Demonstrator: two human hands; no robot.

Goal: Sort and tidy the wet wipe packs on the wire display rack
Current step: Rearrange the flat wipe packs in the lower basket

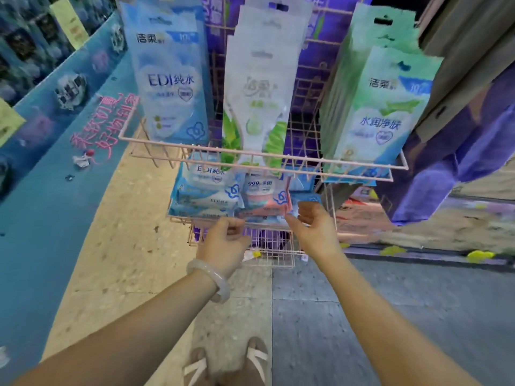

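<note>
The pink wire rack (262, 155) carries three hanging rows of wet wipe packs: blue EDI packs (170, 87) on the left, white-and-green packs (259, 87) in the middle, green packs (381, 107) on the right. In the lower basket (331, 196) lie stacked blue EDI packs (206, 190), a pink 999 pack (264, 195) and a further blue pack (305, 188). My left hand (225, 240) hovers just below the basket's front rim, fingers loosely curled, holding nothing. My right hand (315, 227) is at the pink pack's right front corner, thumb tip near it, fingers loosely curled.
A smaller wire shelf (271, 246) sits below the basket near the floor. A blue printed display stand (55, 151) runs along the left. A purple display (451, 151) stands at right. Yellow scraps (480, 256) lie on the floor. My sandalled feet (225, 363) are below.
</note>
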